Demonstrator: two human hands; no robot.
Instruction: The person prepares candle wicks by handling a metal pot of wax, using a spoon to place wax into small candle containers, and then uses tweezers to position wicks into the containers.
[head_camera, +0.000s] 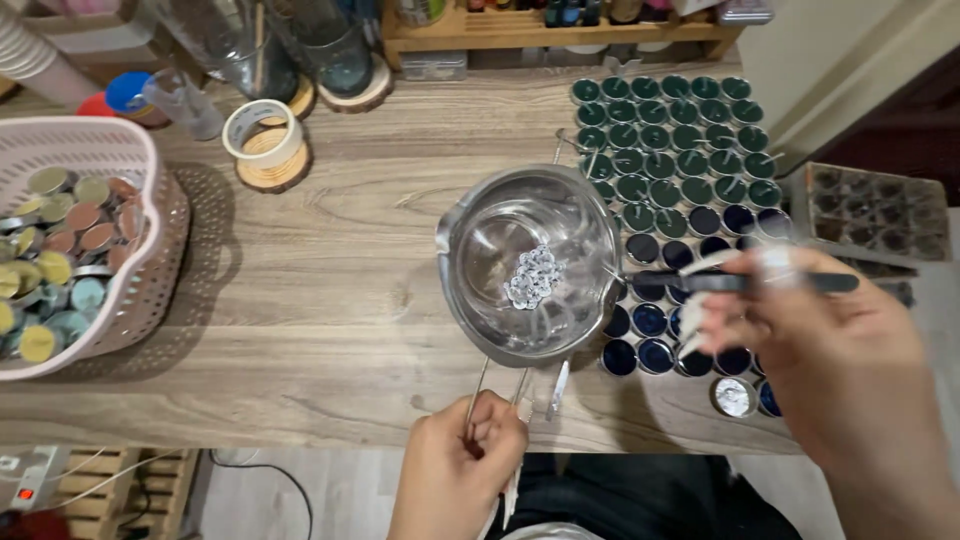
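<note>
My right hand (835, 365) grips the black handle (770, 283) of a steel melting pot (470, 290), which hangs over the wooden table (330, 300). Inside the pot lies a cluster of small round metal wick bases (531, 276). My left hand (460, 465) is closed on thin metal tweezers (478, 392) at the table's near edge, just below the pot. Rows of small round cups (670, 140) filled with dark green and dark blue wax lie to the right of the pot, partly hidden by my right hand.
A pink perforated basket (150, 240) of wax-filled cups stands at the left. A tape roll on a wood slice (265, 140), glass jars (330, 50) and a wooden shelf (560, 30) line the back. A dark tray (880, 210) sits far right.
</note>
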